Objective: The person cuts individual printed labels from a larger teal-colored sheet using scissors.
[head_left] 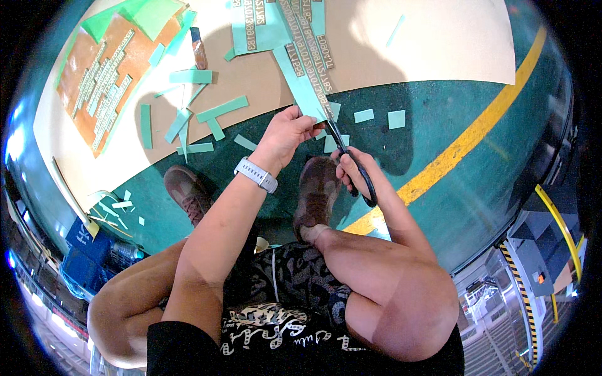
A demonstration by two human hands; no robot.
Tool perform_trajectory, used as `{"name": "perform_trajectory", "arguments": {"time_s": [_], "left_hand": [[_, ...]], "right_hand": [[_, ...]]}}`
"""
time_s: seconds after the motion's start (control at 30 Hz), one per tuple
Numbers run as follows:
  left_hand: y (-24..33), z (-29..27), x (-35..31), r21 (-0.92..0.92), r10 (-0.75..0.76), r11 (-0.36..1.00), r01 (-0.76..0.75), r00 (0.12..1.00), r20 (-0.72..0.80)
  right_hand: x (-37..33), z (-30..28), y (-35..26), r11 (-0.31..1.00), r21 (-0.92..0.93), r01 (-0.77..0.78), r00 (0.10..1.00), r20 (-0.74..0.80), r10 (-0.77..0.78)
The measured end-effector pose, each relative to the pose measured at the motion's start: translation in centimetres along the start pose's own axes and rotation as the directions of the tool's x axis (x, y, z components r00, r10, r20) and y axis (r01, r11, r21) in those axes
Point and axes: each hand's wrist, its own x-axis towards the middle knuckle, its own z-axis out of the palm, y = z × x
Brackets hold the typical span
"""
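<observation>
My left hand [286,136], with a pale wristband, pinches the near end of a green strip [306,94] lined with rows of characters. This strip runs away from me over the tan board. My right hand [359,170] is closed round the handles of black-handled scissors [338,139]. The scissors' blades lie at the strip's right edge, close to my left fingertips; whether they are open or closed there I cannot make out. Past the strip, a wider green sheet [260,39] with similar characters lies flat.
Several green offcuts [191,76] lie on the tan board [370,56], left of my hands. More small green pieces [396,119] are scattered on the dark green floor [439,119]. A brown sheet [103,75] with green edges lies far left. A yellow line [476,141] crosses the floor at right.
</observation>
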Motion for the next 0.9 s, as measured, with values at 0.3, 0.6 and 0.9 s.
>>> {"name": "perform_trajectory", "arguments": {"time_s": [0.3,0.6,0.9], "left_hand": [[0.4,0.8,-0.5,0.044,0.017,0.999,-0.017,1.0,-0.016],[0.1,0.7,-0.4,-0.012,0.032,0.999,-0.032,0.999,-0.008],[0.5,1.0,-0.5,0.01,0.02,1.0,-0.02,1.0,-0.017]], "right_hand": [[0.2,0.3,-0.6,1.0,0.018,0.006,0.999,-0.033,-0.005],[-0.1,0.6,-0.7,0.999,0.015,0.043,0.998,-0.042,-0.043],[-0.2,0.3,-1.4,1.0,-0.009,0.03,0.999,-0.039,-0.031]]}}
